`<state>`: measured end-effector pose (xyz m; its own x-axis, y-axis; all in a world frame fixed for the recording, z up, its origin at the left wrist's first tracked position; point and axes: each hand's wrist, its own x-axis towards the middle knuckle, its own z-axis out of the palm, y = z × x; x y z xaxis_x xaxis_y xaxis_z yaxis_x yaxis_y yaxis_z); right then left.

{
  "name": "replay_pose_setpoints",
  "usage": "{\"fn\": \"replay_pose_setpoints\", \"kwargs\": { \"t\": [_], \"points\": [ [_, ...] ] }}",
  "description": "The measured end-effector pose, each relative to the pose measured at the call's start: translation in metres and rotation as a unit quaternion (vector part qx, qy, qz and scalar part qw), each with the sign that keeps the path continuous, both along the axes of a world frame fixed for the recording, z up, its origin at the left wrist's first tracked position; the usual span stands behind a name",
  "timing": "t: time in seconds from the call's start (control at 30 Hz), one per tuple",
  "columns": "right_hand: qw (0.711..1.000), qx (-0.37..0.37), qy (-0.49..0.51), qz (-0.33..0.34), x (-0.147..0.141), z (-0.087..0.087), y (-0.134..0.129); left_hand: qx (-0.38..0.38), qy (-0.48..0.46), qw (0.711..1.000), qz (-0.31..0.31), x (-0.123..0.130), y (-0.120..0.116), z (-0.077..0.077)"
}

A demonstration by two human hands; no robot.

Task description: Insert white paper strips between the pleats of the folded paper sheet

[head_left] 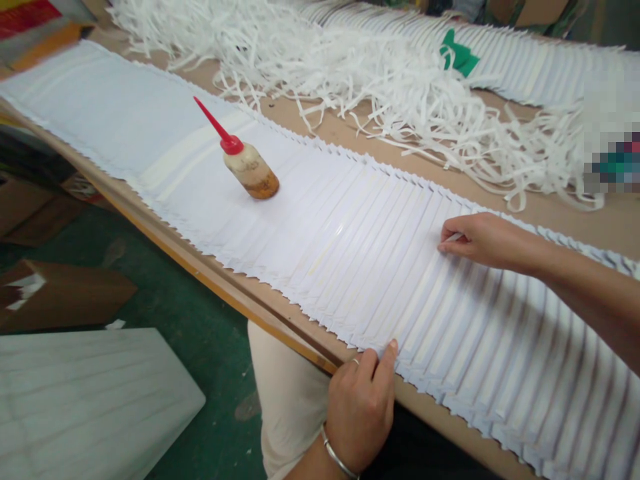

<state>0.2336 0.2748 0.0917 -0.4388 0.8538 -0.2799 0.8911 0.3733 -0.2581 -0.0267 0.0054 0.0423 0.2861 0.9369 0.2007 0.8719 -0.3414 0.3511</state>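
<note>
Pinch of the right hand (487, 240) almost shut on the far edge of a long fanned row of overlapping white paper strips (320, 247); left hand (357, 417) at the near edge, fingertips against the paper, firmness of hold impossible to tell. Both apparently set to keep the overlap even. Row along a tan wooden table (575, 227), with loose white paper shreds (380, 87) to the far side, apart from it. On the row, within reach, a tipped, stained squeeze bottle with a red pointed nozzle (249, 170); among the shreds, a small green scrap (459, 53).
</note>
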Motion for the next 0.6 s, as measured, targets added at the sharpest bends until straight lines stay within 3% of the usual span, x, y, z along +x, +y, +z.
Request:
{"fn": "replay_pose_setpoints", "kwargs": {
  "t": [0.23,0.6],
  "points": [
    [0.997,0.024,0.03,-0.067,0.03,0.006,0.04,0.027,-0.023,0.999,0.002,-0.001,0.003,-0.001],
    [0.987,0.064,0.091,-0.117,0.046,-0.027,0.062,0.063,-0.017,0.998,-0.005,-0.005,0.006,-0.007]
  ]
}}
